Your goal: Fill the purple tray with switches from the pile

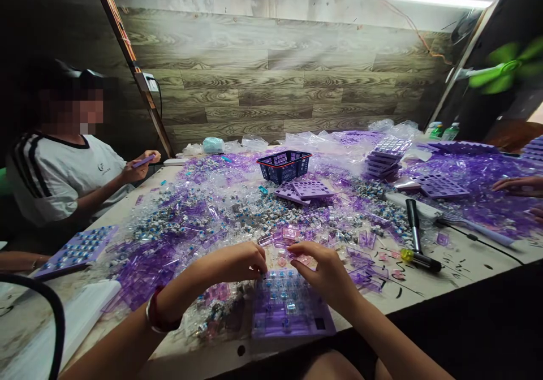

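Note:
A purple keyboard plate (292,318) lies at the table's front edge, with blue-and-clear key switches and see-through caps over much of it. At its upper left corner is my left hand (244,262), fingers curled together and pointing down; whatever they pinch is hidden. My right hand (324,270) hovers by the plate's upper right side, thumb and forefinger apart with nothing visible between them. Just beyond both hands lie loose pink and purple clear keycaps (291,233). Small switches with blue tops (250,213) are heaped farther back.
A dark blue basket (285,168) stands mid-table near several purple plates (313,189). At right lie a hammer-like tool (413,227) and a power strip (411,206). A co-worker (72,154) sits at left; another person's hand (520,186) reaches in at right.

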{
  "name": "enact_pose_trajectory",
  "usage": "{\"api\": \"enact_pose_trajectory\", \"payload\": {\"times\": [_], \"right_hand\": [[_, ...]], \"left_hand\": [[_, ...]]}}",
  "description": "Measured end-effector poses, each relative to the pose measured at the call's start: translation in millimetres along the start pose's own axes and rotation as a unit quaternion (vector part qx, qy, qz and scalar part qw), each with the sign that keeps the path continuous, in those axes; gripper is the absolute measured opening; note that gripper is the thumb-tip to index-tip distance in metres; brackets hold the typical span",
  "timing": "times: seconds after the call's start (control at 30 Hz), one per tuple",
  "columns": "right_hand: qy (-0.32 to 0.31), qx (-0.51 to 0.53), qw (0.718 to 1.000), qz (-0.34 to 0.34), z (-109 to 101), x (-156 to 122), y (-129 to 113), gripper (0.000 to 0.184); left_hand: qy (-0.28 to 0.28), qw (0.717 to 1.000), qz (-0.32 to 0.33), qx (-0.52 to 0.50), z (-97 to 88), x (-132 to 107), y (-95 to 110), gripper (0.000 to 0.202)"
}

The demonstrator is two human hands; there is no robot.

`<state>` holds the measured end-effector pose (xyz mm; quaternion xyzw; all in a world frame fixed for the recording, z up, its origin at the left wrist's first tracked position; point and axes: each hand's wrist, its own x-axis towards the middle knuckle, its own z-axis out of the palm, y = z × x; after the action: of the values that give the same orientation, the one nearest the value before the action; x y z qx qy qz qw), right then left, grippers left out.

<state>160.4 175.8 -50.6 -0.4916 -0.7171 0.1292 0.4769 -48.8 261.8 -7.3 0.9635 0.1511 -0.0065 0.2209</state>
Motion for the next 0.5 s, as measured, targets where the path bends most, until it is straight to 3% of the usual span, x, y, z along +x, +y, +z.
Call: {"api": "enact_pose_trajectory", "payload": {"times": [0.2,0.5], "right_hand": [[0.006,-0.002,1.0,-0.005,-1,1,1,0.018],[0.001,0.007,1.0,0.004,-2,1,2,0.021]], "left_hand": [[-0.01,1.0,-0.001,0.002,-3.8,-1,5,0.022],[0.007,0.999,-0.051,-0.003,1.4,2,9,0.023]]}}
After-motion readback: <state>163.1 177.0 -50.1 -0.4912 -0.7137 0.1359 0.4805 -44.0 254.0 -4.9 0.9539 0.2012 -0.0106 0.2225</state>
